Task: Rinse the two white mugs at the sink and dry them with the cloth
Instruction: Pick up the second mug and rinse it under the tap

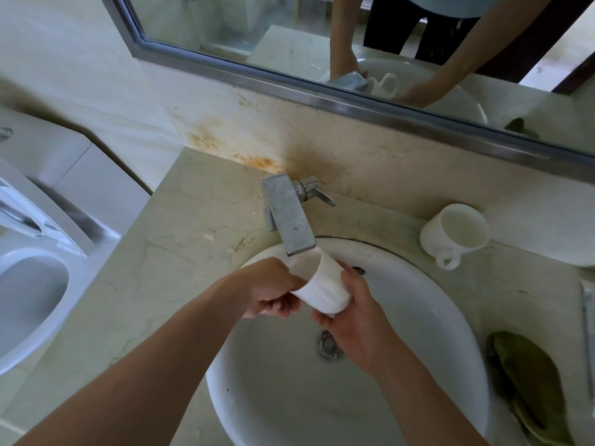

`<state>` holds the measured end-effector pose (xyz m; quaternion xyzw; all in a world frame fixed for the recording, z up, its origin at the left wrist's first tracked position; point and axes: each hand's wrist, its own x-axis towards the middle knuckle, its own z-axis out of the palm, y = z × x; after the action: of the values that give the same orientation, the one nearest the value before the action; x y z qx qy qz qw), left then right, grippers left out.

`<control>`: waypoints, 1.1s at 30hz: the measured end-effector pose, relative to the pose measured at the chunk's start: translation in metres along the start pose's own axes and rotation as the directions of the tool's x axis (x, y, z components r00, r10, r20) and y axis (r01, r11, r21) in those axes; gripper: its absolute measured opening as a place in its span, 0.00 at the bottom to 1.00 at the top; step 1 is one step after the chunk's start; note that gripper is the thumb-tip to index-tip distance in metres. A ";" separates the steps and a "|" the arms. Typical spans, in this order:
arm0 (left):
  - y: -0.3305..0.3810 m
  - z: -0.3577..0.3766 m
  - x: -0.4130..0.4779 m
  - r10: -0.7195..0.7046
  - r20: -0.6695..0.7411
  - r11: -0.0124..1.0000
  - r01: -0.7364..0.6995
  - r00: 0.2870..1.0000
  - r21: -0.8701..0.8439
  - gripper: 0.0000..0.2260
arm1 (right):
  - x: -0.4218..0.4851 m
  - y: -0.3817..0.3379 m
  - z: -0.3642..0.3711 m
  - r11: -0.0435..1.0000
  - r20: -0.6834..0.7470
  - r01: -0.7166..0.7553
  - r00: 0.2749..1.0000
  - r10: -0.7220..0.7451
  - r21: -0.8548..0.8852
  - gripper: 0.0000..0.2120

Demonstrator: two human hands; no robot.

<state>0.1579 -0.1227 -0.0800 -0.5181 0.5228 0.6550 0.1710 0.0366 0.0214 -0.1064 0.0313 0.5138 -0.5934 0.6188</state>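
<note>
Your left hand [267, 289] and right hand [352, 320] both close around one white mug [322, 284], tilted with its mouth up under the faucet [289, 217], over the sink [418, 317]. At four o'clock of the basin a green cloth [534, 381] lies on the counter [180, 252]. At one o'clock the second mug [457, 235] stands upright, handle toward you.

One mug [322, 284] hung over the sink [418, 300] under the faucet [288, 217]; another mug [455, 233] stood far right, the cloth [531, 378] near right.
</note>
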 end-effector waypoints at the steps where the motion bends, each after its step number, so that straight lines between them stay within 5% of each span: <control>1: -0.003 0.004 0.001 0.059 -0.027 0.998 -0.058 0.998 0.027 0.08 | -0.003 -0.003 -0.004 0.996 0.007 0.034 0.999 -0.033 -0.079 0.18; 3: -0.010 0.012 0.002 0.196 -0.082 0.978 -0.188 0.977 0.092 0.09 | -0.011 -0.014 -0.008 0.931 0.019 0.142 0.989 -0.145 -0.335 0.16; 6: -0.022 0.019 0.003 0.355 -0.192 0.922 -0.309 0.915 0.234 0.13 | -0.018 -0.042 0.004 0.634 -0.030 0.273 0.905 -0.424 -0.723 0.13; 8: -0.029 0.020 0.005 0.431 -0.283 0.884 -0.338 0.857 0.324 0.11 | -0.012 -0.057 0.019 0.533 -0.031 0.316 0.839 -0.544 -0.785 0.11; 13: -0.035 0.019 0.003 0.517 -0.407 0.808 -0.272 0.753 0.523 0.15 | 0.014 -0.072 0.053 0.391 0.101 0.363 0.829 -0.549 -0.846 0.22; 21: -0.038 0.017 -0.001 0.496 -0.408 0.797 -0.216 0.767 0.564 0.14 | 0.002 -0.068 0.049 0.352 0.162 0.382 0.840 -0.518 -0.855 0.25; 25: -0.035 0.022 -0.010 0.472 -0.322 0.831 -0.292 0.821 0.472 0.10 | -0.015 -0.053 0.014 0.444 0.080 0.265 0.916 -0.392 -0.856 0.20; 28: -0.031 0.031 -0.018 0.485 -0.251 0.843 -0.371 0.838 0.390 0.13 | -0.029 -0.032 -0.011 0.799 -0.033 0.043 0.996 -0.078 -0.600 0.20; 30: -0.029 0.043 -0.023 0.507 -0.223 0.834 -0.409 0.833 0.371 0.12 | -0.037 -0.020 -0.024 0.925 0.019 -0.053 0.998 0.065 -0.376 0.25; 33: -0.026 0.063 -0.024 0.486 -0.218 0.857 -0.413 0.846 0.309 0.10 | -0.045 -0.009 -0.034 0.935 -0.022 0.076 0.996 -0.089 -0.347 0.25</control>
<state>0.1563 -0.0506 -0.0781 -0.4438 0.7278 0.5229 -0.0022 0.0194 0.0719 -0.0870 -0.0883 0.6222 -0.5186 0.5797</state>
